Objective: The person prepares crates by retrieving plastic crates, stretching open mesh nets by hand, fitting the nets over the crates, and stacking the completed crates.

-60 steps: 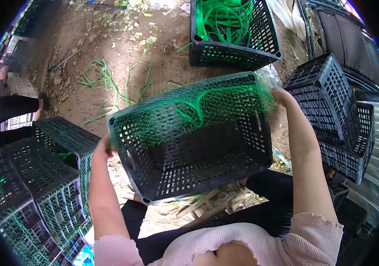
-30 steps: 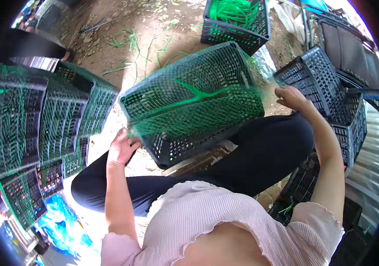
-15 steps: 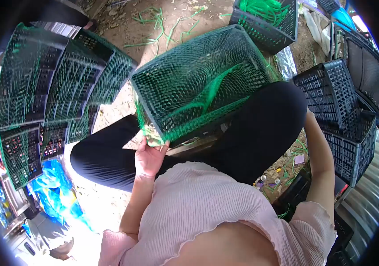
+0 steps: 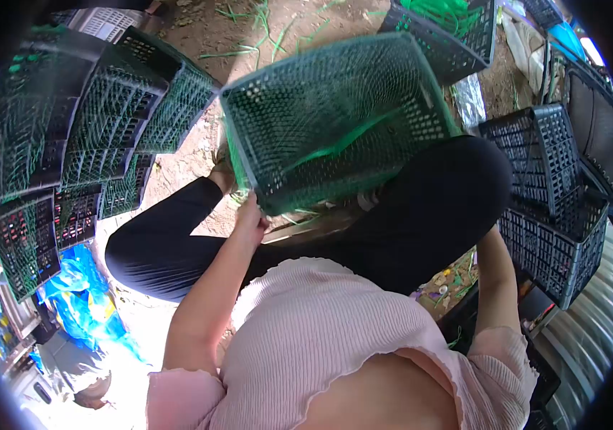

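Observation:
A dark plastic crate (image 4: 240,147) with green netting (image 4: 335,147) over it stands tilted before me, between my legs. A brighter green fold of net runs across its middle. My left hand (image 4: 251,217) is closed at the crate's near-left corner, thumb up by the rim; whether net is also in the fingers cannot be made out. My right forearm (image 4: 494,276) reaches down beside my right knee (image 4: 475,168). The knee hides my right hand, so its fingers do not show.
Stacked netted crates (image 4: 109,118) stand on the left, above a blue plastic bag (image 4: 80,290). Black crates (image 4: 553,240) are piled on the right. A crate of green strips (image 4: 439,46) is at the back. Loose green strips (image 4: 267,32) lie on the dirt floor.
The netted crate has shifted a little right and tipped, its near edge higher. My left hand has moved up with its corner and turned over. My right arm has shifted slightly, its hand hidden.

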`<action>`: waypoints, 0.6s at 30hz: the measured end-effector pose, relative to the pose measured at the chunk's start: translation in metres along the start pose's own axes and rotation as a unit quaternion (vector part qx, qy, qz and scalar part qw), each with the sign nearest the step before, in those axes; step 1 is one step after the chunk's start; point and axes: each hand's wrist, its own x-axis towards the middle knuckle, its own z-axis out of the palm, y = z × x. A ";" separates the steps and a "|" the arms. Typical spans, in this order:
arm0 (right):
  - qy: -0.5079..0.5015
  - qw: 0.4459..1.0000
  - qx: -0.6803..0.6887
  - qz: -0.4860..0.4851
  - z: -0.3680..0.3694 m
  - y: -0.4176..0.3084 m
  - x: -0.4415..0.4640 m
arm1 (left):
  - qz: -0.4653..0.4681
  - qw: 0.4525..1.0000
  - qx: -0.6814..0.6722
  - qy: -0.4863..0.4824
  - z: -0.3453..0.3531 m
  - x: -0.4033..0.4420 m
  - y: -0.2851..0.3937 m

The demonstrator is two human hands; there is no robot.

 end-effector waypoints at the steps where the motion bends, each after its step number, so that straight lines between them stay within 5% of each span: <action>1: 0.002 1.000 -0.003 0.009 0.005 0.001 -0.003 | 0.027 0.999 -0.020 -0.028 0.008 0.001 0.008; 5: 0.005 0.999 -0.010 0.035 0.023 0.003 -0.005 | 0.035 0.998 -0.018 -0.042 0.036 0.031 0.042; 7: -0.003 0.999 -0.010 0.049 0.028 0.005 -0.006 | 0.033 0.983 -0.023 -0.180 0.028 0.054 0.048; 9: -0.005 0.998 -0.012 0.058 0.034 0.009 -0.007 | 0.070 0.983 -0.082 -0.147 0.029 0.065 0.019; 13: -0.003 0.998 -0.014 0.068 0.046 0.005 -0.006 | 0.007 0.955 -0.120 -0.272 0.001 0.103 -0.014; 18: 0.000 0.998 -0.011 0.059 0.064 0.010 0.007 | 0.020 0.961 -0.212 -0.176 0.020 0.028 0.024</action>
